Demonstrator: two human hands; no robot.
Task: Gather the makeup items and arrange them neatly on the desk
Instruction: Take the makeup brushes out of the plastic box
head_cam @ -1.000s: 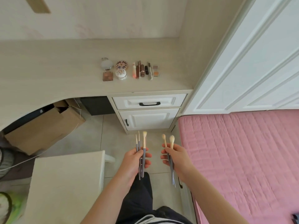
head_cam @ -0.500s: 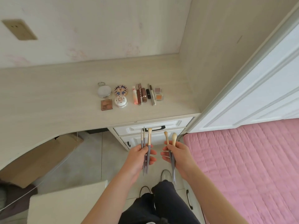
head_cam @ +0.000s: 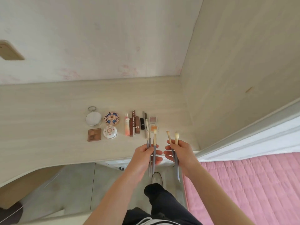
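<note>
Your pale desk (head_cam: 48, 103) carries neat rows of makeup items (head_cam: 134, 125). Over its front edge your left hand (head_cam: 144, 157) curls round a bunch of grey-handled brushes (head_cam: 154, 142), bristles up. Just beside it, your right hand (head_cam: 181, 154) pinches two more brushes (head_cam: 176, 139).

Bare forearms rise from the bottom edge; at centre, left hand (head_cam: 143, 158) grips a brush bunch (head_cam: 154, 141), right hand (head_cam: 183, 153) a brush pair (head_cam: 176, 139).
</note>
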